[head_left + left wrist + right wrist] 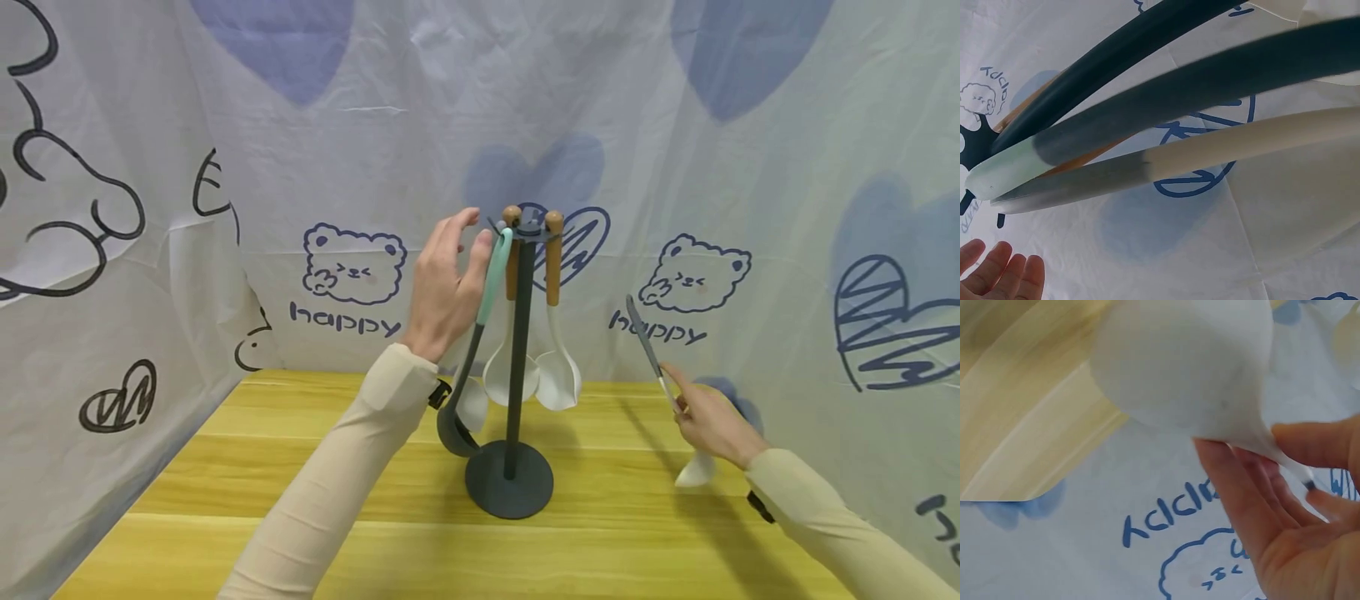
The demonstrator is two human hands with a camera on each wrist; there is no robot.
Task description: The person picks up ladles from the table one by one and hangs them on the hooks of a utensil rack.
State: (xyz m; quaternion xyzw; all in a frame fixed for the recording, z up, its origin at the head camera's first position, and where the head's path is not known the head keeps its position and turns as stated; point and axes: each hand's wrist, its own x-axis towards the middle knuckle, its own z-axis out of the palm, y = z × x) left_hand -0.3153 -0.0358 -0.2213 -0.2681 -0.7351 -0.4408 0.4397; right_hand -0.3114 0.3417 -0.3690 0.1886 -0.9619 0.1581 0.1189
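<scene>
The left hand (442,287) is up by the top of the rack (517,367), fingers loosely spread, the thumb and fingertips just at the mint handle of the ladle (480,333). From the head view it looks more like touching than gripping; the left wrist view shows the fingers (1004,275) straight and holding nothing. The ladle hangs from the rack's top with its dark bowl low, near the round base. If that hand nudges the handle sideways, I'd say the ladle could slip off its hook and drop onto the table (300,500), or swing into the two white spoons (536,375) hanging just beside it.

The rack stands on a narrow post, so a push up high could rock it, and everything hanging would sway.

Over to the right, the right hand (708,425) pinches a spoon (675,400) at its neck, between thumb and fingers, the white bowl (1179,362) pointing down near the table and the grey handle slanting up toward the rack. That grip is thin and far off balance; the long handle could twist in the fingers, and it might knock the hanging spoons as it comes near
</scene>
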